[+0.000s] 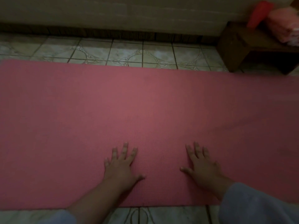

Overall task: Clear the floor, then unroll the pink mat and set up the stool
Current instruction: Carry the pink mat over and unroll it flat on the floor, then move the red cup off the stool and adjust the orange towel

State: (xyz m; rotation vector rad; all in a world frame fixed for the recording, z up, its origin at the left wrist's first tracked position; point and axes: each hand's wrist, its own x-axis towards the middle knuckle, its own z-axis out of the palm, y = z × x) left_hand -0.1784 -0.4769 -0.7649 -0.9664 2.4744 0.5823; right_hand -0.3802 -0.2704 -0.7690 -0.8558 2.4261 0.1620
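The pink mat (129, 102) lies unrolled and flat across the tiled floor, running from the left edge of view to the right. My left hand (121, 164) rests palm down on the mat near its front edge, fingers spread. My right hand (202, 162) lies flat on the mat beside it, fingers also apart. Neither hand holds anything. A dark wooden stool (239, 44) stands on the floor at the far right, just beyond the mat's far edge.
Patterned floor tiles (126, 52) show between the mat and a pale wall with a dark skirting (103, 33). A red object (257, 15) and a pink fluffy bundle (284, 26) sit on the stool. More tiles (161, 215) show in front of the mat.
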